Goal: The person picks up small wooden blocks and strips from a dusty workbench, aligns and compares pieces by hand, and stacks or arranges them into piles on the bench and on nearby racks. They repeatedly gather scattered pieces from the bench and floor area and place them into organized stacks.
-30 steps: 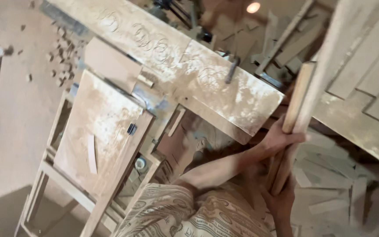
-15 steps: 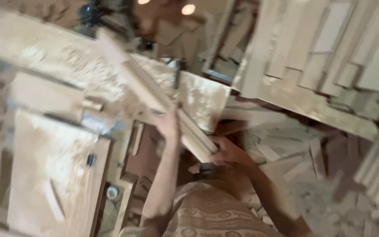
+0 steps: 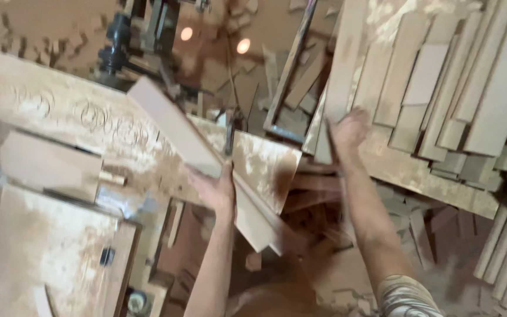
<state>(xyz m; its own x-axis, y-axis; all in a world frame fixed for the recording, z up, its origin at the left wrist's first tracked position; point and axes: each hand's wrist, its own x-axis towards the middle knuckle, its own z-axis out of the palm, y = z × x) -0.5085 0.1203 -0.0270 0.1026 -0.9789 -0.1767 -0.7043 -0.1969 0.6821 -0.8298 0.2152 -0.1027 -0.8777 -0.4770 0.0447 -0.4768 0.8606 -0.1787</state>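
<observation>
Nearest cam, left hand [image 3: 215, 188] clamps a long pale board [image 3: 198, 155] at mid-length; board lies diagonal over the dusty machine table [image 3: 60, 117], low end hanging off the edge. Right hand [image 3: 347, 132], fingers spread, presses flat on the stacked planks [image 3: 423, 88] w/o gripping. Risk: one-hand hold near centre, so board could pivot & slip; leaning stack may slide if nudged
</observation>
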